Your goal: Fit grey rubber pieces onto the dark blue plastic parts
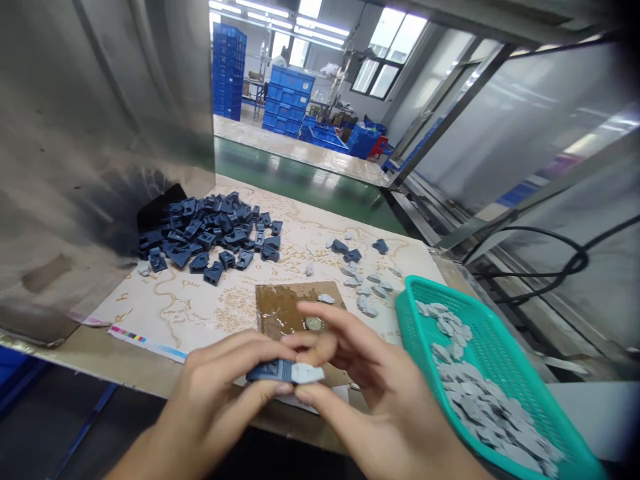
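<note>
Low at the front edge of the table, my left hand (227, 377) grips a dark blue plastic part (270, 371) between thumb and fingers. A light grey plastic piece (306, 373) sits against the right end of that part, pinched by the thumb and fingers of my right hand (370, 387). Whether the two are fully joined I cannot tell. Just beyond my hands lies a brown board (283, 307) with a wet-looking surface. One loose grey piece (326, 299) rests at its far right corner, and a small round thing on it is partly hidden by my right hand.
A heap of dark blue parts (215, 230) lies at the left by a metal panel (100, 147). Scattered grey pieces (367, 287) lie right of the board. A green basket (410, 320) holding many grey pieces stands at the right. Behind runs a green belt (300, 177).
</note>
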`<state>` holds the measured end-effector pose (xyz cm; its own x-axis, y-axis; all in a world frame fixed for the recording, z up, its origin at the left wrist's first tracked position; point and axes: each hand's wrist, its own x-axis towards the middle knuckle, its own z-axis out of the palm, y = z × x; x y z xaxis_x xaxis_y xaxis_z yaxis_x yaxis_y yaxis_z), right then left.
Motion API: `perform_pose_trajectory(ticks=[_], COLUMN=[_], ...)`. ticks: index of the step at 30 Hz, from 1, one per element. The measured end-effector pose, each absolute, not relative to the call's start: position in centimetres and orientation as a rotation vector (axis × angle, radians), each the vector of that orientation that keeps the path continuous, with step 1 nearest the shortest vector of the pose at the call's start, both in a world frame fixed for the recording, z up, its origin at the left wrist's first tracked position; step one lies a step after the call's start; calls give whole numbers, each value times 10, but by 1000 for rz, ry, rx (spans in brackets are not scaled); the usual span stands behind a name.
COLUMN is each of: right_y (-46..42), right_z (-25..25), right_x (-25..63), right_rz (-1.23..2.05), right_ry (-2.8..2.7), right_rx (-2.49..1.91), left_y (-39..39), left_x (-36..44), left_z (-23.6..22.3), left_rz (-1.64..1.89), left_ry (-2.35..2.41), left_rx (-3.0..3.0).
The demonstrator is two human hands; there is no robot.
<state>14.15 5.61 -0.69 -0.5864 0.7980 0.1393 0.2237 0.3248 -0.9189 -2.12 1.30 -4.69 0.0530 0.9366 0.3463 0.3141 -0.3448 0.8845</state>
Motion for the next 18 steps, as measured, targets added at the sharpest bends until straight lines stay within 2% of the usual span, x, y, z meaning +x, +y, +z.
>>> perform_pose_trajectory(ticks=[3,5,8,13,18], right_y=[83,109,137,137,128], right_z=[1,7,7,-31,-55], right_x=[170,206,270,329,334], right_rz=[1008,722,251,70,-1], right_ry=[-1996,-2003,-2335,-2541,-2458], right_rx=[-969,-1118,-1483,-1641,-1708], left_y=[57,106,193,300,333], left_x=[-28,-31,-31,-25,-20], left_z=[-26,-13,-5,-9,-17], left_rz=[1271,1241,940,839,859], left_ry=[1364,1505,1773,2003,2132], left_rx=[1782,1759,1796,1806,1842])
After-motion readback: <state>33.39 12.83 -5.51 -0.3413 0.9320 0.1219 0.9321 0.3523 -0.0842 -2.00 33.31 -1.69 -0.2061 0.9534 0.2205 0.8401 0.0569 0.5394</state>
